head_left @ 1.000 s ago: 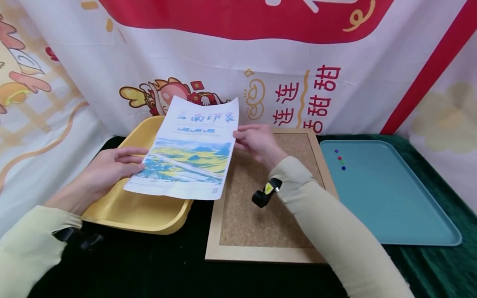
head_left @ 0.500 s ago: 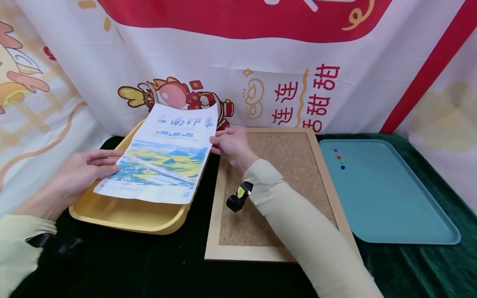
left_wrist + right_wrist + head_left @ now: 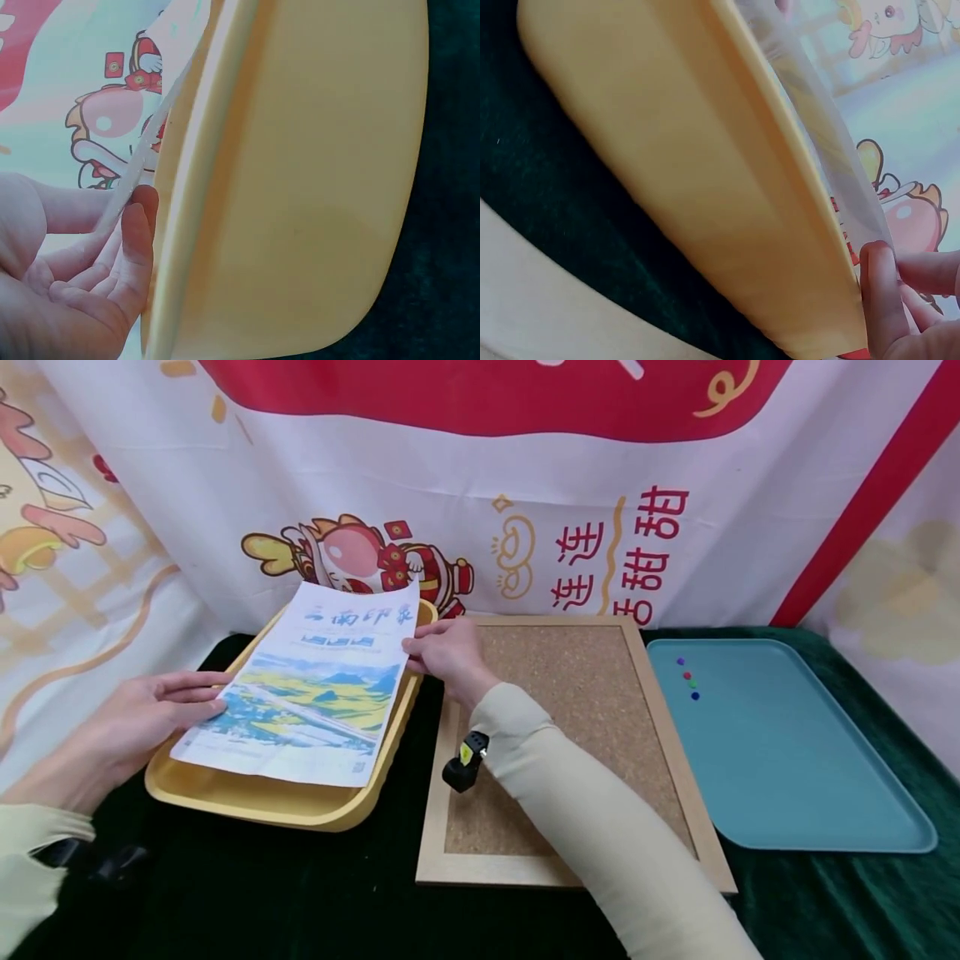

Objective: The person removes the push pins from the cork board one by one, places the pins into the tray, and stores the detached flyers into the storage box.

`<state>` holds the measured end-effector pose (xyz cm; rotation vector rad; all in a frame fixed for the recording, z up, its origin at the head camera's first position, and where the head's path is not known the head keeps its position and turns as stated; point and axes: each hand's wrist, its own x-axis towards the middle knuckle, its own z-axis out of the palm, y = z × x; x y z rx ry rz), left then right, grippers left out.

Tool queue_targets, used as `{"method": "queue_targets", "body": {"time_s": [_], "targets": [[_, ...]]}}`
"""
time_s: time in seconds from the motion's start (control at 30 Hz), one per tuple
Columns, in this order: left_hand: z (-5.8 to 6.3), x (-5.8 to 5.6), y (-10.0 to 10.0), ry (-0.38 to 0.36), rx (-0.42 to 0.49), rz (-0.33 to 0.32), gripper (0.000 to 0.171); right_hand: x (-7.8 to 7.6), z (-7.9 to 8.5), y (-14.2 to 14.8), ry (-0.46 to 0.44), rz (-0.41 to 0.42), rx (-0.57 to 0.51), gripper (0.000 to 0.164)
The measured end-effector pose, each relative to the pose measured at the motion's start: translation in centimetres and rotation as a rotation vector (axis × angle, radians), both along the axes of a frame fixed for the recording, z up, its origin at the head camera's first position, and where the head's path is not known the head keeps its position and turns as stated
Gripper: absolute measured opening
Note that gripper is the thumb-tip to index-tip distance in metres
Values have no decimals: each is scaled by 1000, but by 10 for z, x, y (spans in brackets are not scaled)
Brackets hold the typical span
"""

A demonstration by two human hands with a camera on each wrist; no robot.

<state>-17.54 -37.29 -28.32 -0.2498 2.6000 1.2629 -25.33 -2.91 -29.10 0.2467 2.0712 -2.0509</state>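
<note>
A printed paper sheet, with blue lettering above a yellow-and-blue landscape, is held over a yellow plastic basin. My left hand pinches its left edge between thumb and fingers. On the opposite edge, nearer the top, my right hand does the same. The left wrist view shows the left hand close beside the basin's rim, with the sheet seen nearly edge-on. In the right wrist view the fingers of the right hand grip the paper's edge just by the rim. Much of the basin's inside is hidden by the paper.
Right of the basin lies a wood-framed cork board, partly under my right forearm. Farther right is a blue tray with several small coloured pieces near its upper left. A printed cloth hangs behind the dark green tablecloth.
Both hands have carried the paper leftward and down, from partly over the cork board to over the basin. Over the last half second it sank a little lower. Both grips stay the same.
</note>
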Motion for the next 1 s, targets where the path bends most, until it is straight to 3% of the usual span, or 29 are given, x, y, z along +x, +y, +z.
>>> {"method": "queue_targets", "body": {"time_s": [0.2, 0.37, 0.57, 0.73, 1.0], "targets": [[-2, -2, -2, -1, -71, 9, 76, 2, 1, -5, 64, 14, 144, 16], [-4, -1, -3, 12, -152, -10, 68, 5, 2, -13, 164, 28, 362, 19], [-4, -1, -3, 12, -215, -47, 61, 9, 4, -18, 257, 101, 597, 24], [-1, -3, -1, -10, -300, -121, 70, 12, 5, -22, 276, 142, 665, 40], [0, -5, 5, -58, -316, -164, 78, 12, 2, -21, 344, 175, 691, 39]]}}
